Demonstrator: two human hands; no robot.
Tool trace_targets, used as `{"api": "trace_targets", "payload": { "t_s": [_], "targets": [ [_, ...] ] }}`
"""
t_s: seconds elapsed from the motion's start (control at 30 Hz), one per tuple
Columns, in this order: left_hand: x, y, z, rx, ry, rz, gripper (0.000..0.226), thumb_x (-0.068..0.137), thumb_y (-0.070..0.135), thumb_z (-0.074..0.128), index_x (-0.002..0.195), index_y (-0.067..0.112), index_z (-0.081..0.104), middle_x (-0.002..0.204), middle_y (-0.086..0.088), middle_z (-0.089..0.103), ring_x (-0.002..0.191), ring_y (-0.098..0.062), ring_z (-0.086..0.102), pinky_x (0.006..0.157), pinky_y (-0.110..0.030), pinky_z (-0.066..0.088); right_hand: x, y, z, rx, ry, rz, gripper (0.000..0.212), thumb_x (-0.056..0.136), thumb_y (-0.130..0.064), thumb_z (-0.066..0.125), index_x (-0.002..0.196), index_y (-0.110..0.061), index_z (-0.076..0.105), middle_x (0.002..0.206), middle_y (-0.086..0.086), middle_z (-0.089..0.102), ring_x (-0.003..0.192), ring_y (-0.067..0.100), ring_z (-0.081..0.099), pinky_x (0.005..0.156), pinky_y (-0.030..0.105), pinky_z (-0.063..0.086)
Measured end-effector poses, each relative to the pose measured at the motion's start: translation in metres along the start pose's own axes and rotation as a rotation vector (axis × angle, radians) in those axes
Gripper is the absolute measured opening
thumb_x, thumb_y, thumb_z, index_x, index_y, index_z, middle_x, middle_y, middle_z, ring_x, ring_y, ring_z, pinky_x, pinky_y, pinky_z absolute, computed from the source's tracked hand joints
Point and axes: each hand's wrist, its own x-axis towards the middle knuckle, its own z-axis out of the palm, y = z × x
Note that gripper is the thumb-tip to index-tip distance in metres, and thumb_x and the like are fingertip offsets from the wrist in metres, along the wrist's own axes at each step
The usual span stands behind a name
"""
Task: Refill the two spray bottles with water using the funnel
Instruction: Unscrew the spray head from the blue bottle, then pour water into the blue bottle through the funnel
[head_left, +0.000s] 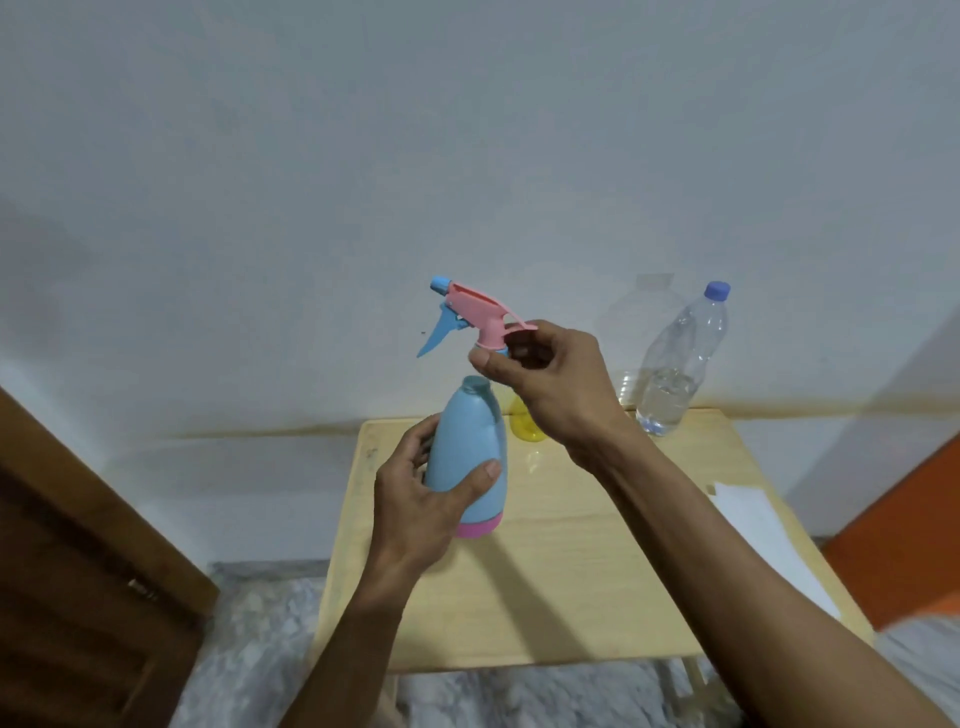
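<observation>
I have the light-blue plastic spray bottle with the pink base (470, 457) held upright above the pale wooden table (571, 571), my left hand (415, 514) wrapped around its lower body, thumb across the front. My right hand (545, 379) pinches the collar of the pink-and-blue trigger spray head (470, 312), which is off the bottle and sits just above its open neck, nozzle pointing left. The yellow plastic funnel (527, 426) lies on the table behind the bottle, partly hidden by my right wrist, so the right hand is nearer to it. The clear plastic water bottle with the blue cap (680, 364) stands further right, capped, partly full.
</observation>
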Motion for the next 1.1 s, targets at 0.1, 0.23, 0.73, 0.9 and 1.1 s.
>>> {"api": "trace_targets", "payload": {
  "t_s": [0.1, 0.23, 0.73, 0.9, 1.1],
  "targets": [
    [0.000, -0.018, -0.011, 0.081, -0.032, -0.020, 0.072, 0.063, 0.027, 0.094, 0.127, 0.028, 0.062, 0.115, 0.018, 0.066, 0.102, 0.002, 0.061, 0.078, -0.023, 0.057, 0.000, 0.003, 0.003, 0.070, 0.057, 0.016, 0.020, 0.082, -0.021, 0.084, 0.098, -0.013, 0.075, 0.074, -0.009, 0.071, 0.072, 0.007, 0.065, 0.073, 0.026, 0.054],
    [0.001, -0.049, -0.019, 0.109, -0.050, -0.069, 0.072, 0.062, 0.021, 0.094, 0.127, 0.024, 0.063, 0.117, 0.013, 0.067, 0.103, -0.004, 0.063, 0.081, -0.034, 0.059, 0.001, 0.012, 0.000, 0.234, 0.186, 0.073, 0.015, 0.085, -0.021, 0.081, 0.097, -0.016, 0.073, 0.081, 0.001, 0.068, 0.083, 0.013, 0.064, 0.082, 0.035, 0.052],
    [0.032, -0.126, 0.030, 0.170, 0.036, -0.212, 0.084, 0.045, 0.054, 0.086, 0.123, 0.035, 0.059, 0.116, 0.017, 0.067, 0.102, -0.007, 0.065, 0.080, -0.038, 0.060, 0.049, 0.168, -0.082, 0.532, 0.490, 0.534, 0.011, 0.086, -0.008, 0.079, 0.085, -0.004, 0.068, 0.071, 0.005, 0.064, 0.063, 0.013, 0.059, 0.061, 0.024, 0.051],
    [0.034, -0.156, 0.065, 0.188, 0.054, -0.240, 0.074, 0.050, 0.041, 0.090, 0.118, 0.037, 0.061, 0.119, 0.007, 0.068, 0.107, -0.018, 0.067, 0.088, -0.049, 0.058, 0.046, 0.267, -0.076, 0.211, 0.397, 0.717, 0.018, 0.084, -0.017, 0.080, 0.069, -0.011, 0.069, 0.063, 0.003, 0.060, 0.068, 0.021, 0.052, 0.065, 0.034, 0.044],
    [0.029, -0.179, 0.097, 0.215, 0.054, -0.252, 0.072, 0.052, 0.041, 0.088, 0.117, 0.046, 0.059, 0.122, 0.011, 0.066, 0.112, -0.013, 0.063, 0.091, -0.039, 0.056, 0.047, 0.316, -0.071, -0.228, 0.196, 0.715, 0.013, 0.085, -0.028, 0.078, 0.085, -0.016, 0.074, 0.076, 0.002, 0.066, 0.077, 0.020, 0.060, 0.070, 0.026, 0.043]
  ]
}}
